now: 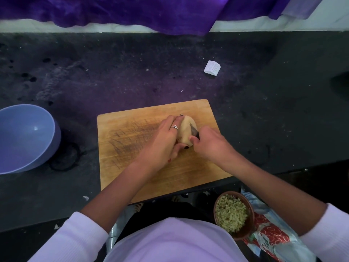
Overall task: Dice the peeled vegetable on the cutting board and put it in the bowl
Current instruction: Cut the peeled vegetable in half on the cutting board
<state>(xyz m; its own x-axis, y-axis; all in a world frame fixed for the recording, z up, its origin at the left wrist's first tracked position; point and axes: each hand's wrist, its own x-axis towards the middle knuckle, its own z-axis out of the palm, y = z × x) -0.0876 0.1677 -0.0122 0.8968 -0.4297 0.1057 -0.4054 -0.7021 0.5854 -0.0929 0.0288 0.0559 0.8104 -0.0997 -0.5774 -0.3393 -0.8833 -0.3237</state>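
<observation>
The peeled vegetable [186,130] (pale and rounded, maybe a potato) lies a little right of the middle of the frame, on the wooden cutting board [132,148]. The left hand [166,138] is curled over its left side and grasps it, with the thumb tucked under the near end. The right hand [207,141] is clenched around the handle of a knife [193,130], whose dark blade sits across the top of the vegetable.

The main danger is the round shape: no flat face is visible under it, so it may roll when the blade presses down, and then the edge could slip toward the left fingers, which lie just beside the blade. The thumb with the dark nail looks most exposed.

The blue bowl [28,137] stands at the left edge of the frame, well apart from the board, so pieces may drop on the dark counter [132,72] during transfer.
</observation>
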